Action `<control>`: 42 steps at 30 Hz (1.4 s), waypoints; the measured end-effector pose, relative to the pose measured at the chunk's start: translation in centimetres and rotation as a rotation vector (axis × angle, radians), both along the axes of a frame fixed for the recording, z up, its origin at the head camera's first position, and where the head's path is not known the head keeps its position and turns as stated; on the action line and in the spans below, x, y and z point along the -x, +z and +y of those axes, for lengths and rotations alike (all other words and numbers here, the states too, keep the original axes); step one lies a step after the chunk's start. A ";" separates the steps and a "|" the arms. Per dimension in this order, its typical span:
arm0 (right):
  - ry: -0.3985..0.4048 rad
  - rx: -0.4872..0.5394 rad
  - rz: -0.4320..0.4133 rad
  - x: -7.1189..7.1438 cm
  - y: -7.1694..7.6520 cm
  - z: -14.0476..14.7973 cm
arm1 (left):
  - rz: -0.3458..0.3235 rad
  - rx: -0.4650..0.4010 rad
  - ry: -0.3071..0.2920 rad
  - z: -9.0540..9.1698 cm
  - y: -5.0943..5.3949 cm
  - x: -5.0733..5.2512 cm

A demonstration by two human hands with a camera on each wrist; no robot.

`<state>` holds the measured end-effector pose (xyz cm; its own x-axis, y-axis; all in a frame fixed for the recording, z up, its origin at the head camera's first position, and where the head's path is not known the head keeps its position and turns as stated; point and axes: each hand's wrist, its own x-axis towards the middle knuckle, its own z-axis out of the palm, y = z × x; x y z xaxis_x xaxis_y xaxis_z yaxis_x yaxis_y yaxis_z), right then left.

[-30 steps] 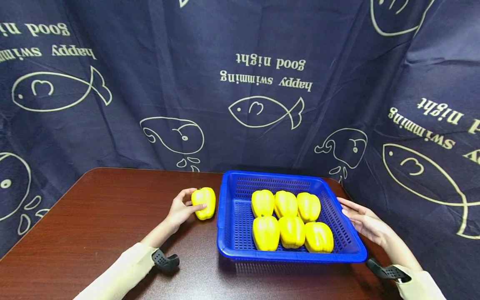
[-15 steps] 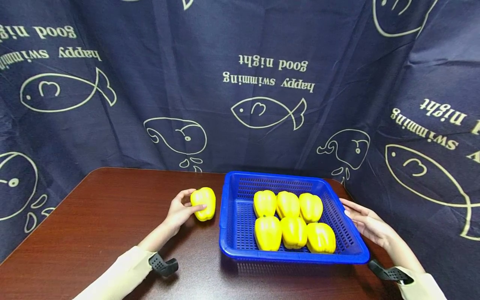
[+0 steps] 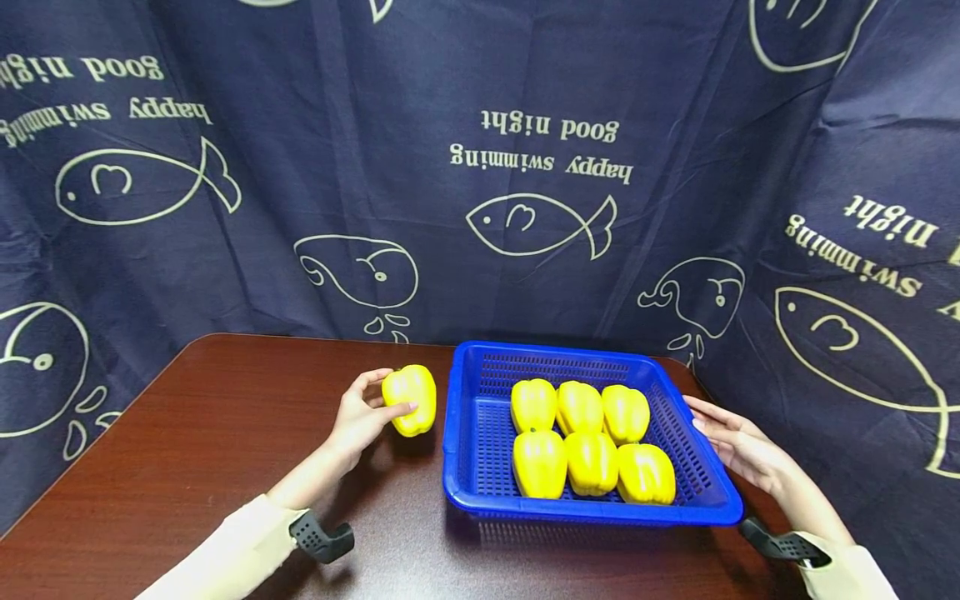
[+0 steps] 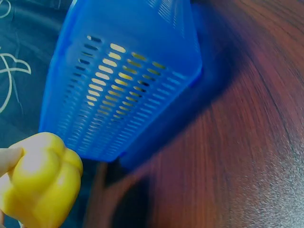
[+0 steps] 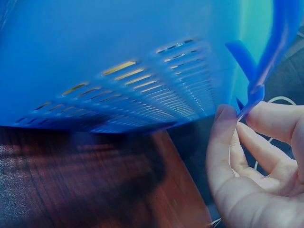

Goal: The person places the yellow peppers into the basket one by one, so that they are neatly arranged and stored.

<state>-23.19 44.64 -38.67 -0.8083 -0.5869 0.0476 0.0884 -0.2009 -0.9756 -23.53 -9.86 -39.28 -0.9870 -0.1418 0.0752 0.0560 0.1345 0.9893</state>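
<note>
My left hand (image 3: 365, 417) grips a yellow bell pepper (image 3: 412, 402) between thumb and fingers, just left of the blue plastic basket (image 3: 480, 505). A shadow under the pepper shows it slightly above the table. In the left wrist view, the same bell pepper (image 4: 45, 180) is close to the basket's slotted side (image 4: 109, 90), not in it. On the far side, my right hand (image 3: 738, 442) holds the basket's right rim. The right wrist view has the thumb and index finger pinching that blue rim (image 5: 256, 92). Inside the basket lie several yellow bell peppers (image 3: 592, 463) in two rows.
The brown wooden table (image 3: 210, 433) extends to the left and in front of the basket. A dark blue curtain (image 3: 525, 292) with fish prints hangs right behind the table's back edge and along the right. Inside the basket, bare floor (image 3: 492, 442) shows at the left.
My left hand has lifted the bell pepper slightly off the table. The whole head view has shifted a little; my right hand stays at the basket's rim.
</note>
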 end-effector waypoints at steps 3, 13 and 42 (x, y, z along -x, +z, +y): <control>-0.005 -0.002 0.000 0.0 0.0 0.0 | 0.005 0.011 0.001 0.1 0.9 -0.3; -0.008 -0.007 0.000 0.0 0.0 0.0 | 0.116 0.013 0.001 -0.1 2.2 -0.1; 0.003 0.008 -0.004 0.0 0.0 -0.1 | 0.137 -0.044 -0.116 6.2 7.4 0.0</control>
